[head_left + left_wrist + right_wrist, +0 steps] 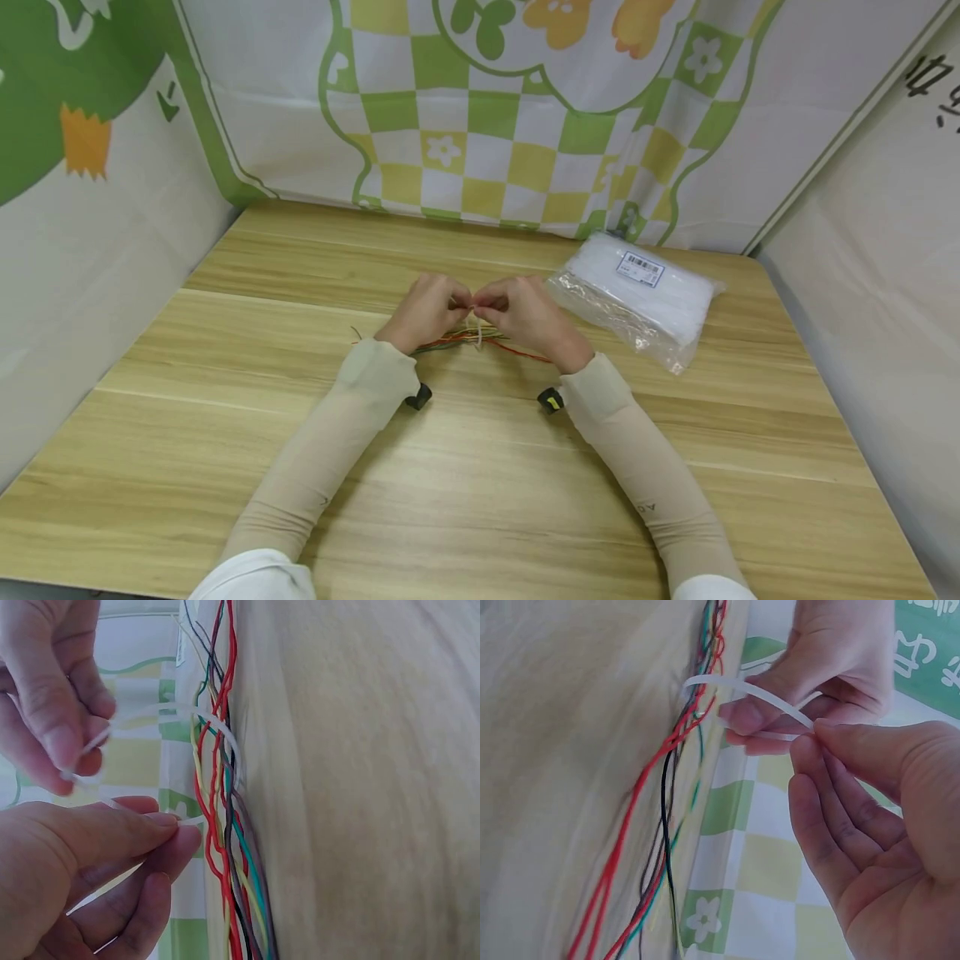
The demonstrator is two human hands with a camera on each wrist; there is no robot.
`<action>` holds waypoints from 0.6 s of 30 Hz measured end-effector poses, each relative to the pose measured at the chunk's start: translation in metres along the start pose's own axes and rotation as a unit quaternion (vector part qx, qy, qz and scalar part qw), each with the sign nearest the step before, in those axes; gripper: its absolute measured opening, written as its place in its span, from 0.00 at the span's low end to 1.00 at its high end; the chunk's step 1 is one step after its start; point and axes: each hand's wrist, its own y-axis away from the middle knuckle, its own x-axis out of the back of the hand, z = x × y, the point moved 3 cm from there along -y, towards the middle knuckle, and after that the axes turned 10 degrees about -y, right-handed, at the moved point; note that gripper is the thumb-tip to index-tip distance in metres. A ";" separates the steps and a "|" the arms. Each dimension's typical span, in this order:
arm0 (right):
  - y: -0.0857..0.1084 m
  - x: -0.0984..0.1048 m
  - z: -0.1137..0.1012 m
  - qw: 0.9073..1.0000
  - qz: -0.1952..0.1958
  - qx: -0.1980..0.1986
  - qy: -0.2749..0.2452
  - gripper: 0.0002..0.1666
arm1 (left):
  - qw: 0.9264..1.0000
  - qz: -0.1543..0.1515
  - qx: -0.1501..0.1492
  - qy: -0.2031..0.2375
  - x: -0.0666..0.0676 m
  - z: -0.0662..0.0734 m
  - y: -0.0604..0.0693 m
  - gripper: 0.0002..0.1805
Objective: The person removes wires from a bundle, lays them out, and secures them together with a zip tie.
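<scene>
A white cable tie (761, 691) loops around a bundle of thin coloured wires (225, 772), red, black, green, yellow and grey, lying on the table. My left hand (425, 310) pinches one end of the tie between thumb and forefinger, just above the bundle. Opposite it, my right hand (527, 315) pinches the other end with thumb and fingertips. Both hands nearly meet over the wires in the head view. The loop stands loose and wide in the left wrist view. Which end carries the tie's head is hard to tell.
A clear plastic bag of white cable ties (645, 287) with a barcode label lies at the back right of the wooden table (480, 483). Patterned cloth walls (487, 125) enclose the table at the back and sides. Each wrist carries a small black camera (551, 401).
</scene>
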 end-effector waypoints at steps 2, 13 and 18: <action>0.000 -0.001 0.002 1.000 -0.002 -0.003 -0.002 0.08 | 1.000 0.000 -0.004 -0.003 0.000 0.002 0.000 0.06; 0.000 -0.002 0.008 1.000 0.004 -0.003 -0.010 0.09 | 0.998 -0.045 0.016 0.046 0.001 0.001 -0.001 0.08; -0.001 -0.005 0.011 0.999 0.033 0.021 0.004 0.08 | 0.988 -0.092 0.049 0.117 0.005 -0.003 0.000 0.11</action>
